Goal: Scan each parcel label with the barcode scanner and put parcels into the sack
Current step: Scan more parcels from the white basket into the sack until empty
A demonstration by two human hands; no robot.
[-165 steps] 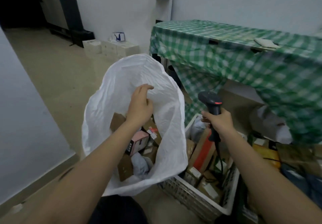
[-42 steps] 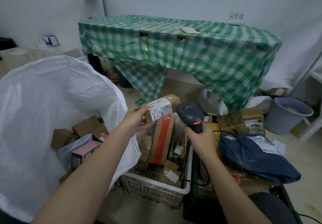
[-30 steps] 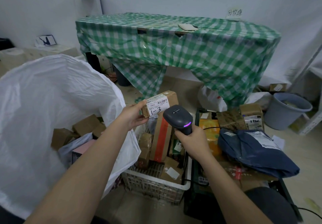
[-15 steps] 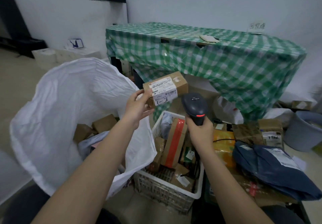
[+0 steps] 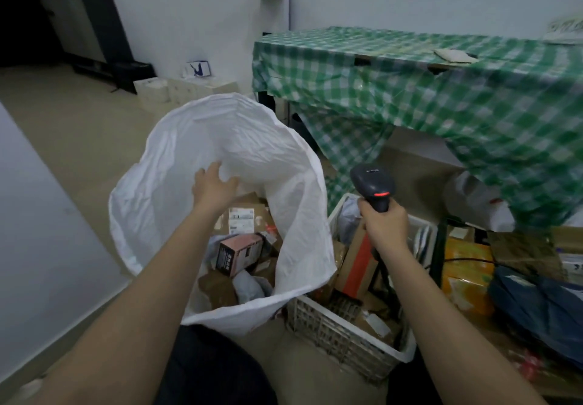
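The white sack [image 5: 176, 183] stands open on the floor at centre left, holding several parcels. A brown box with a white label [image 5: 244, 217] lies on top of them, next to a pink box [image 5: 238, 251]. My left hand [image 5: 214, 185] hovers over the sack's mouth with relaxed fingers and holds nothing. My right hand [image 5: 383, 226] grips the handle of the dark barcode scanner [image 5: 373, 183], whose red light is on, above the white crate [image 5: 340, 332] of parcels.
A table under a green checked cloth [image 5: 441, 95] stands behind the crate. A yellow parcel [image 5: 467, 272] and a dark blue bag [image 5: 536, 303] lie on the right. White boxes [image 5: 176, 89] line the far wall. A grey wall [image 5: 38, 231] rises on the left.
Half a second ago my left hand held the labelled brown box beside the scanner. Now that hand is empty over the sack and a labelled box lies inside. The view has swung left.
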